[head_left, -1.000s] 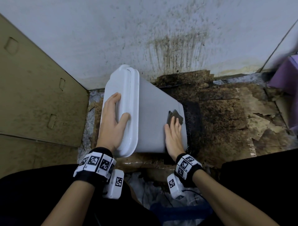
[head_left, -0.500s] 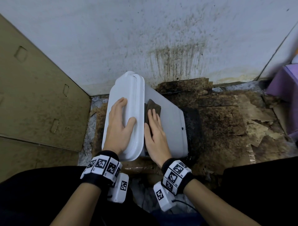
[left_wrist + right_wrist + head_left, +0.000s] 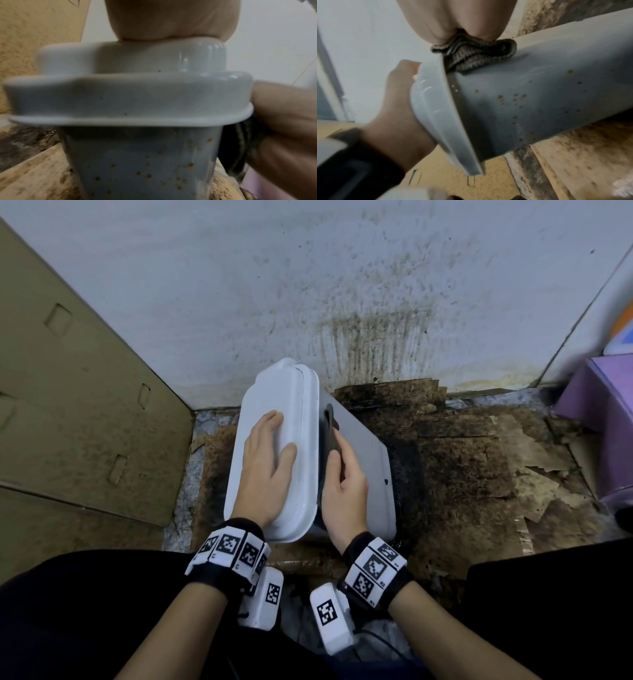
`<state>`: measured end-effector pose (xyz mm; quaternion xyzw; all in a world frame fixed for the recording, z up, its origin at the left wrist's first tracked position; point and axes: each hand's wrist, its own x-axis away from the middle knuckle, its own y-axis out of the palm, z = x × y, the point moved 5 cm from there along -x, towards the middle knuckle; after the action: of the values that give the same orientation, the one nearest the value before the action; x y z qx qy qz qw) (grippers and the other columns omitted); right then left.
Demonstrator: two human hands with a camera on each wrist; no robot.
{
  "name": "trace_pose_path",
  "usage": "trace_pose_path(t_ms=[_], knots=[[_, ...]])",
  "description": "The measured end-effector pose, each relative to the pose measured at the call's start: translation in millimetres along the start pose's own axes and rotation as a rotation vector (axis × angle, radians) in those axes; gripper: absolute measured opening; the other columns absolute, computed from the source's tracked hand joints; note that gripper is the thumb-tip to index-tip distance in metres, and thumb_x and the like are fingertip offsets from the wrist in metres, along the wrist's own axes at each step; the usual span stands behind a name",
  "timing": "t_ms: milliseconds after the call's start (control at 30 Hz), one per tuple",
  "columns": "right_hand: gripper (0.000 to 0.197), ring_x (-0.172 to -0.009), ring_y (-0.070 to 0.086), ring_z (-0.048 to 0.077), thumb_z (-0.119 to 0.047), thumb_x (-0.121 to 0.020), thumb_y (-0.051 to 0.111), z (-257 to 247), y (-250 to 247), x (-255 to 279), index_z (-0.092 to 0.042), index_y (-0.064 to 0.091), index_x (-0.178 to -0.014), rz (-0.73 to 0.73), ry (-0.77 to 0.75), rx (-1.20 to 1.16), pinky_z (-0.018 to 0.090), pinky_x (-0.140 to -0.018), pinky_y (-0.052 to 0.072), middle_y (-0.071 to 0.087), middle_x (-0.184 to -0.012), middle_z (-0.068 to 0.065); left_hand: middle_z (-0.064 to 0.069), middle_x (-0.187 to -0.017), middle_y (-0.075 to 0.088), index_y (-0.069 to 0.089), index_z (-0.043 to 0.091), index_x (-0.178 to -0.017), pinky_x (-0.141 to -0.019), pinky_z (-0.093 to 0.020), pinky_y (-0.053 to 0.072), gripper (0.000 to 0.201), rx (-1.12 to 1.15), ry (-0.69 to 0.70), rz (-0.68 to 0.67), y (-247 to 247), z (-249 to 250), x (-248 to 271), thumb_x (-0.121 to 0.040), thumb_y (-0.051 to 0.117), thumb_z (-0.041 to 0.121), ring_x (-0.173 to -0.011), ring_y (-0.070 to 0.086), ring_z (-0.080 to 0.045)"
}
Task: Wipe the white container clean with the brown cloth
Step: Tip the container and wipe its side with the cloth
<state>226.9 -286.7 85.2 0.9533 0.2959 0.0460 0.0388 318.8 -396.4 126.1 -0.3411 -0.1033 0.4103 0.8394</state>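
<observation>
Against the stained white wall, on a floor covered with dirty, peeling brown cardboard sheets, I see the white plastic container with its glossy white lid lying tipped on its side, lid end to my left and base toward the right. The lid is on, so I cannot see whether the container holds anything.

My left hand lies flat on the face of the lid, fingers straight and spread a little, thumb out to the side, pressing on it rather than gripping it. In the left wrist view the palm sits on the raised middle part of the lid.

My right hand is on the upper side of the container body, just beside the lid's rim. It holds the bunched brown cloth, fingers curled over it and pushing it into the angle where the body meets the rim. The right wrist view shows the folded, ribbed cloth squeezed under my fingers, touching both the grey-white wall of the container and the underside of the lid edge.

Small brown spots dot the near side of the body, below the cloth. A tan cardboard panel stands at the left, and a purple box sits at the far right.
</observation>
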Motion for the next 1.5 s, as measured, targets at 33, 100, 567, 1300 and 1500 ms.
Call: trace_pose_path(t_ms=[33,100,567,1300,1500], knots=[[0.038,-0.126,0.051,-0.012,-0.021,-0.109,0.04,-6,2,2,-0.024,0.052,-0.145,-0.002,-0.022,-0.009,0.016,-0.104,0.043,0.058,-0.138,-0.021,0.009,-0.161,0.032,0.035,0.021,-0.154,-0.126,-0.03,0.017,0.056,0.015,-0.011,0.005,0,1,0,-0.101,0.038,0.038,-0.15,0.024,-0.006],[0.038,-0.123,0.052,-0.013,-0.021,-0.109,0.041,-15,5,6,-0.026,0.05,-0.146,-0.016,-0.061,-0.006,0.015,-0.102,0.043,0.055,-0.138,-0.025,0.011,-0.161,0.032,0.036,0.023,-0.154,-0.126,-0.035,0.017,0.053,0.04,-0.034,0.002,1,1,0,-0.103,0.033,0.037,-0.15,0.024,-0.004],[0.043,-0.117,0.034,0.015,-0.033,-0.105,0.032,-25,17,12,-0.028,0.056,-0.141,-0.017,-0.315,0.542,0.043,-0.109,0.035,0.042,-0.145,-0.002,0.009,-0.159,0.038,0.041,0.023,-0.151,-0.125,-0.026,0.018,0.052,0.147,-0.049,0.018,7,3,-1,-0.104,0.024,0.034,-0.147,0.028,0.0],[0.054,-0.156,-0.012,0.021,-0.023,-0.111,0.023,-41,45,-107,-0.02,0.001,-0.161,-0.563,-0.116,0.555,0.044,-0.126,0.008,-0.015,-0.168,0.005,0.005,-0.165,0.029,0.034,0.019,-0.157,-0.127,-0.032,0.014,0.058,0.013,-0.021,-0.023,9,5,-1,-0.1,0.028,0.027,-0.151,0.021,-0.007],[0.057,-0.156,-0.011,0.018,-0.029,-0.11,0.025,-26,42,-98,-0.029,0.001,-0.161,-0.525,-0.135,0.51,0.05,-0.125,0.016,-0.02,-0.168,-0.001,0.005,-0.164,0.03,0.035,0.018,-0.156,-0.127,-0.029,0.013,0.057,0.02,-0.01,-0.01,8,6,0,-0.1,0.029,0.026,-0.15,0.022,-0.006]])
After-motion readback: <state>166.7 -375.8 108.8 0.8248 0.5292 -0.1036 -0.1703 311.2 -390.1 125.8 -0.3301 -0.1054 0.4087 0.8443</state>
